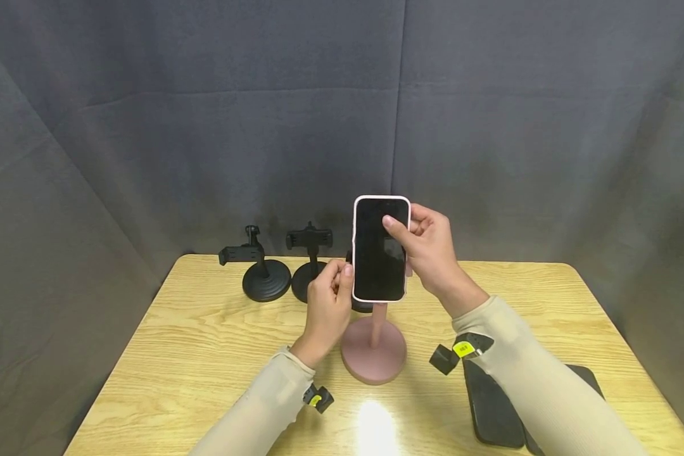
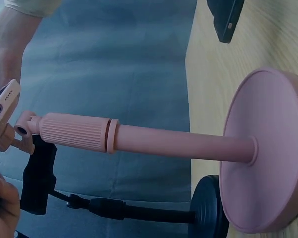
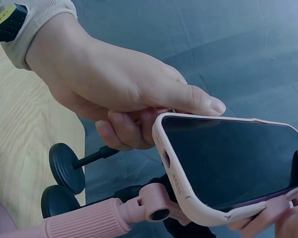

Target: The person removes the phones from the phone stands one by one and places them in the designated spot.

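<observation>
A phone in a pink case (image 1: 379, 266) stands upright, its dark screen facing me, at the head of a pink phone stand (image 1: 374, 351). My right hand (image 1: 430, 250) grips the phone's right side, thumb over the screen and fingers behind. At the lower left edge my left hand (image 1: 329, 304) holds the phone, its fingers curled; in the right wrist view the left thumb lies along the case edge. Part of the pink clamp (image 3: 268, 215) shows at the phone's right side. Whether the left fingers also touch the clamp is hidden. The left wrist view shows the stand's ribbed collar (image 2: 77, 131).
Black phone stands (image 1: 266, 278) (image 1: 310, 240) are at the table's back left, and another is partly hidden behind the phone. Dark phone-like slabs (image 1: 493, 405) lie under my right forearm. A grey curtain (image 1: 319, 126) hangs behind the wooden table (image 1: 205, 367).
</observation>
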### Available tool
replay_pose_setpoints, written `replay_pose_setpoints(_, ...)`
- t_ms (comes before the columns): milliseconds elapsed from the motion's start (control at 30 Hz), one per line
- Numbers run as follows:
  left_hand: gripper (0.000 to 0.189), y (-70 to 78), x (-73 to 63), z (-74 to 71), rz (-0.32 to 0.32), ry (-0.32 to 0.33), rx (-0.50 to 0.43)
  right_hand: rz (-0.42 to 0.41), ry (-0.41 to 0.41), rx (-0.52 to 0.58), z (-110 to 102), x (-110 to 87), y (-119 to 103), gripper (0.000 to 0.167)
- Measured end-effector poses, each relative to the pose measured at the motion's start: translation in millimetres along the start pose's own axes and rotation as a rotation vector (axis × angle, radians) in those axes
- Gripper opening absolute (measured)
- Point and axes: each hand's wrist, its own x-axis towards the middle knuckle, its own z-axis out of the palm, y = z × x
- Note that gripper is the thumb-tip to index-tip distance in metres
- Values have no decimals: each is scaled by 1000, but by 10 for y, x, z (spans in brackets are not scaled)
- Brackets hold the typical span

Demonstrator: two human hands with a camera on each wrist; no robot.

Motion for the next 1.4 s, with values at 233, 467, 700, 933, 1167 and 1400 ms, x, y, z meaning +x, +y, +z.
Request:
replay_pose_setpoints(233, 26, -9, 2, -10, 25, -4, 0, -7, -2, 15, -4, 16, 0, 20)
replay_pose_setpoints(467, 24, 2, -5, -21, 27, -15, -8, 4, 3, 15, -8, 30, -2, 19)
replay_pose_setpoints(700, 22, 4, -6, -22, 31, -12, -12, 4, 12, 15, -4, 39, -10, 21)
replay_pose_setpoints(933, 30, 5, -8, -24, 37, -33, -7, 1, -6, 10, -29, 56, -38, 15)
replay_pose_setpoints(1167, 30, 16, -9, -16, 37, -40, 3, 1, -9, 12, -45, 66, -51, 12)
replay_pose_setpoints(1400, 27, 31, 6, -5, 36, -39, 1, -1, 41, 10, -37, 58, -45, 19)
